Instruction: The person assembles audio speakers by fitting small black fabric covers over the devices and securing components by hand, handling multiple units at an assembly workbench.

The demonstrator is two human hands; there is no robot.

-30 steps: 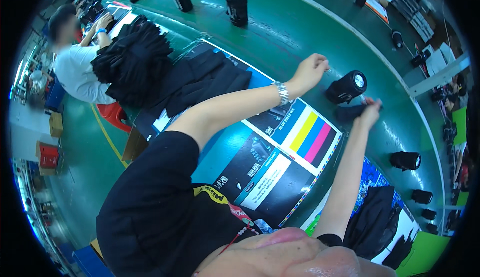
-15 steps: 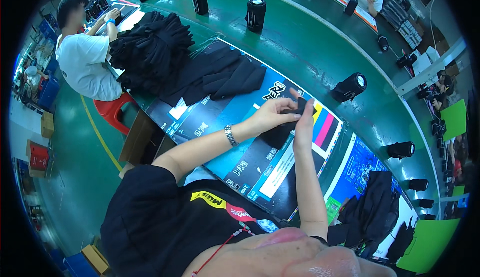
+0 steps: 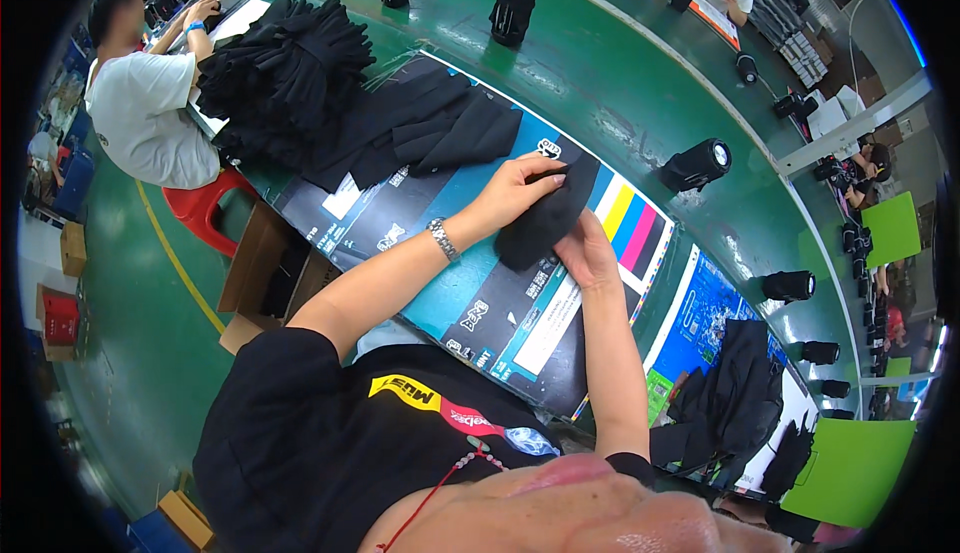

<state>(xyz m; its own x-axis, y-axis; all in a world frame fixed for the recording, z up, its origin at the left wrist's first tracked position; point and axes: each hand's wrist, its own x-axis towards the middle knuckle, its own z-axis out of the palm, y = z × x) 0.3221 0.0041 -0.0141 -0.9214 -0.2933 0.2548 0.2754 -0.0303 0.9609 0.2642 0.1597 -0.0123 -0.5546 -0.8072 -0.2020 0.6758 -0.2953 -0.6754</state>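
A piece of black fabric [image 3: 548, 221] hangs between my two hands above the printed sheet on the table. My left hand [image 3: 518, 191], with a metal watch on its wrist, pinches the fabric's upper edge between thumb and fingers. At the fabric's lower right side, my right hand [image 3: 588, 251] grips it, its fingers partly hidden by the cloth. Farther left lies a bundled heap of black fabric pieces [image 3: 285, 78], and several flatter pieces [image 3: 450, 133] spread from it toward my hands.
Black cylindrical speakers [image 3: 512, 11] stand along the green conveyor beyond the table. More black fabric [image 3: 735, 383] lies at the right. A seated person in a white shirt [image 3: 150, 113] works at the left, near a red stool [image 3: 205, 208] and a cardboard box [image 3: 262, 271].
The black fabric, earlier bunched between my raised fingers, now hangs spread out. My right hand has lowered from upright to the fabric's lower side, and the view has shifted slightly.
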